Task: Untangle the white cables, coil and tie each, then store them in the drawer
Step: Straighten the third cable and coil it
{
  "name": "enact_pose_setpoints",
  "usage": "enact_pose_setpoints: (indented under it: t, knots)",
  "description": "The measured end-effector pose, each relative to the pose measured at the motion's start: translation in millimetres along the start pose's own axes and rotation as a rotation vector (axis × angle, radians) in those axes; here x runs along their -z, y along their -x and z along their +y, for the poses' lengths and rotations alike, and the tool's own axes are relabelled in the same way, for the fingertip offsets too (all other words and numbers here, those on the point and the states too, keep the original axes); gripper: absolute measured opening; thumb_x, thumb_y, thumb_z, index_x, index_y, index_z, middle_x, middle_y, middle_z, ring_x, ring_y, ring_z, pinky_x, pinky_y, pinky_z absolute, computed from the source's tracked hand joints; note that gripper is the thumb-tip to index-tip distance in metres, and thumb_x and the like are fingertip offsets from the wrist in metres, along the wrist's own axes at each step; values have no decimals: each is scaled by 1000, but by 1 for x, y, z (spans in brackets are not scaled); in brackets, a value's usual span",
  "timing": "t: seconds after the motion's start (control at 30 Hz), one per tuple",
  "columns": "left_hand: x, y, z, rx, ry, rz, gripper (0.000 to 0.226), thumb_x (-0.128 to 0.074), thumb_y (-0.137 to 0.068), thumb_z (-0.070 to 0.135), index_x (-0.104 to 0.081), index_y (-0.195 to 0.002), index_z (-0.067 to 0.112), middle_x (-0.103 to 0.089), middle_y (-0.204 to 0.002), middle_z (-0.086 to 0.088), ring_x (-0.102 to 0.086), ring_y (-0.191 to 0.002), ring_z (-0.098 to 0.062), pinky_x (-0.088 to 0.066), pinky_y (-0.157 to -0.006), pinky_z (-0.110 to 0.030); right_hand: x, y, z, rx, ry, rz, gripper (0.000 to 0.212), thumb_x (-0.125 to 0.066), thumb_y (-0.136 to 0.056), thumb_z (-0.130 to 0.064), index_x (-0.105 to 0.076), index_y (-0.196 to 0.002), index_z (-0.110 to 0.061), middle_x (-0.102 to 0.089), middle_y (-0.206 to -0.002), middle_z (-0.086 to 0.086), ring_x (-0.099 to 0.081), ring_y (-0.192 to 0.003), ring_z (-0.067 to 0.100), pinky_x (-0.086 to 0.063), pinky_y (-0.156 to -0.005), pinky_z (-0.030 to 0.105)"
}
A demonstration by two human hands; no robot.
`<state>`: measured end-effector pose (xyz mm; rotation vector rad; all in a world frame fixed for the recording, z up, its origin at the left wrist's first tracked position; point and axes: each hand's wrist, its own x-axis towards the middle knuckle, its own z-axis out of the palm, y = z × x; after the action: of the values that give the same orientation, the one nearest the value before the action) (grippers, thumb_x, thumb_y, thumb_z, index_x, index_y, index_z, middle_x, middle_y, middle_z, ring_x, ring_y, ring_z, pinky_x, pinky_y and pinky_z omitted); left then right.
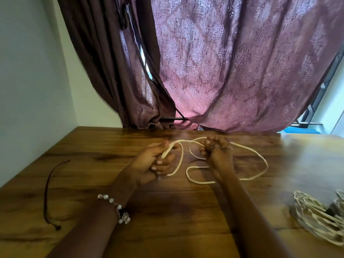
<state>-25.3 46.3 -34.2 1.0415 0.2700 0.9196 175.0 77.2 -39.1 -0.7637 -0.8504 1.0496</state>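
- Loose white cable [257, 155]: thin, round, off-white, spread in open loops across the middle of the wooden tabletop [93, 146], just in front of the curtain.
- Largest loop bulges out to the right of the right hand, lying flat on the tabletop; a smaller narrow loop lies between the two forearms.
- Left hand [152, 164]: fingers curled tight around the cable. One strand comes up out of the fist and arcs over toward the right hand; another drops from the fist to the tabletop.
- Right hand [216, 149]: fingers curled, pinching the cable near the top of the arc. Fingertips are blurred, so the exact grip point isn't clear.
- Both hands are near each other, raised slightly above the tabletop, with a short span of cable between them.
- Second white cable bundle [316, 216]: already coiled in many loops, dark tie across its middle, lying at the right edge of the tabletop, well apart from the hands.
- Thin dark cord [48, 183] lies in a curve on the left of the tabletop, knot at its near end.
- Beaded bracelet [116, 207] on the left wrist.
- Patterned purple curtain [232, 62] hangs behind the tabletop.
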Motion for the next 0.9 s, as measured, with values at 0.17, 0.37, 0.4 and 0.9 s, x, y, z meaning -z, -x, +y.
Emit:
enact_pose_setpoints:
  t: [0.17, 0.37, 0.4, 0.9]
  knots:
    - [25, -2, 20, -171, 408, -261, 40, -37, -101, 27, -53, -115, -7, -37, -57, -1, -28, -43, -10, -32, -48, -25, 4, 1, 8, 214, 730, -410, 19, -63, -82, 7, -71, -88, -10, -71, -84, 1, -64, -73, 6, -51, -66, 20]
    - [26, 1, 30, -472, 414, 299, 29, -41, -92, 31, -57, -84, 9, -38, -47, 7, -29, -33, -4, -31, -36, -15, -29, 31, 12, 606, 1225, -860, 12, -71, -80, -20, -75, -91, -19, -73, -85, -4, -57, -72, -3, -34, -70, 1]
    - [24, -2, 28, -503, 365, 379, 21, -42, -91, 29, -52, -83, 13, -39, -49, 8, -31, -34, -3, -32, -38, -15, -33, 36, 11, 587, 1241, -922, 13, -70, -81, -20, -74, -94, -20, -71, -81, -8, -54, -68, -4, -38, -68, 6]
    - [-10, -10, -7, 5, -834, 213, 23, -33, -102, 15, -53, -100, 3, -55, -47, 3, -48, -34, 0, -37, -38, -10, -33, 43, -33, 143, 228, -543, 9, -67, -77, -9, -62, -74, -2, -56, -49, -6, -36, -37, 5, -29, -39, 13]
